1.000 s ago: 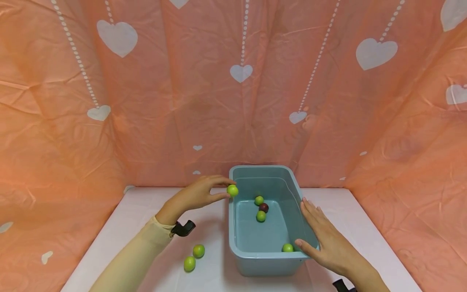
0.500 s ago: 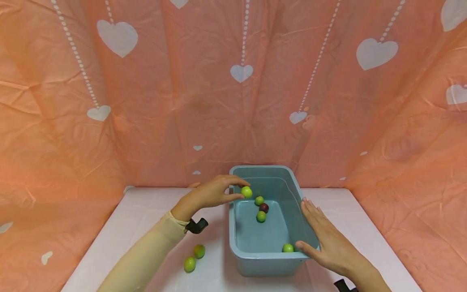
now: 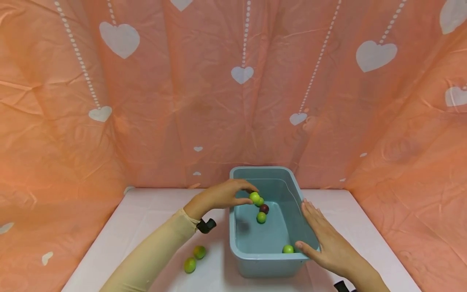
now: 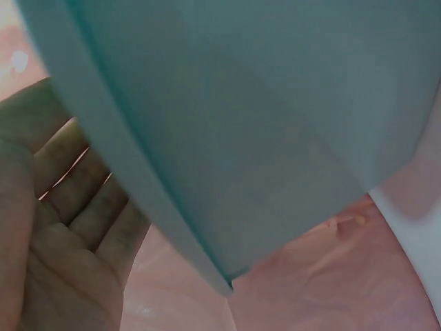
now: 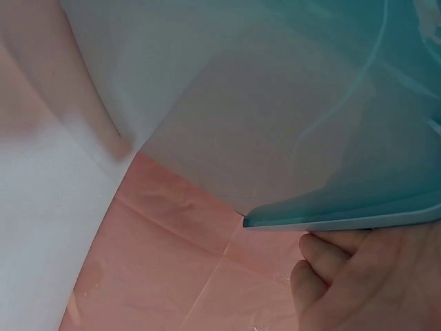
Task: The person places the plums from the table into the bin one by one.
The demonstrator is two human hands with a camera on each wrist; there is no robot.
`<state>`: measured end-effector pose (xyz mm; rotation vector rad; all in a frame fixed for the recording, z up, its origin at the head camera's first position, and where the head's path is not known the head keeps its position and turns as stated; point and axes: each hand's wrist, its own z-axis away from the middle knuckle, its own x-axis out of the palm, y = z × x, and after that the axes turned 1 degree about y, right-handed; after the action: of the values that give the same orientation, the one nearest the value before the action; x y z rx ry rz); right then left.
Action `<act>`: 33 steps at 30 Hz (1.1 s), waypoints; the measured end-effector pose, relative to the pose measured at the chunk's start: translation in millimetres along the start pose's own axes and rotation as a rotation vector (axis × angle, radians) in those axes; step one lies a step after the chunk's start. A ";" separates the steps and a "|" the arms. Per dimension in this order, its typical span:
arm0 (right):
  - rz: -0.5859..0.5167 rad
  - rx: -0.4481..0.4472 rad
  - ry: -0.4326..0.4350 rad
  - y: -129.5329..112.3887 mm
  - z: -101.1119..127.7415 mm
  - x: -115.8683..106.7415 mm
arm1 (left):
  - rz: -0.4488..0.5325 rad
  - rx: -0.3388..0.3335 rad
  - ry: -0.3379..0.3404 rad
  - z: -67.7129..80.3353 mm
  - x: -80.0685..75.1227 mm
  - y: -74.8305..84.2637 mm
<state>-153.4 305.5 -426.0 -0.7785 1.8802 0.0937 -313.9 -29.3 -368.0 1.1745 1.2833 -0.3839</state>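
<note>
My left hand (image 3: pixel 222 195) reaches over the left rim of a blue-grey plastic tub (image 3: pixel 270 256) and pinches a small round green fruit (image 3: pixel 254 197) between thumb and fingertips, above the tub floor. Behind it another green fruit (image 3: pixel 260 201) is partly hidden. A dark red fruit (image 3: pixel 264 209) and a green fruit (image 3: pixel 261 217) lie close by, and one more green fruit (image 3: pixel 288 249) sits in the near right corner. My right hand (image 3: pixel 324 239) rests with straight fingers against the tub's right rim. In the left wrist view, the tub wall (image 4: pixel 262 138) hides my fingertips and the held fruit.
Two green fruits, one yellowish-green (image 3: pixel 199 252) and one plain green (image 3: pixel 189 265), lie on the white table (image 3: pixel 215 280) left of the tub. Orange sheeting (image 3: pixel 175 121) with white hearts encloses the back and sides.
My left hand has moved right, from the tub's left rim to over its inside, and slightly down, with the green fruit in its fingers. My right hand has stayed in place.
</note>
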 end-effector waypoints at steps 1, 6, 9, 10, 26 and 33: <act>-0.003 0.004 0.000 -0.2 0.0 0.4 | -0.001 0.002 -0.007 -1.8 1.3 -0.3; -0.010 0.009 0.006 -1.1 0.1 2.6 | -0.031 0.011 -0.040 -9.8 6.2 -2.2; -0.012 0.007 0.008 -0.7 0.0 3.6 | -0.042 0.027 -0.053 -14.1 8.1 -2.5; -0.011 0.005 0.008 -0.5 -0.1 3.8 | -0.040 0.033 -0.056 -15.7 8.9 -2.5; -0.034 -0.006 0.029 -0.1 0.9 2.6 | -0.142 0.056 -0.143 -46.1 22.8 4.3; -0.038 0.005 0.021 -0.3 1.4 2.9 | -0.150 0.049 -0.199 -60.1 32.9 -0.5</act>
<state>-152.8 304.5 -429.0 -0.8137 1.8844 0.0569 -335.9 32.5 -387.9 1.0560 1.1961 -0.6300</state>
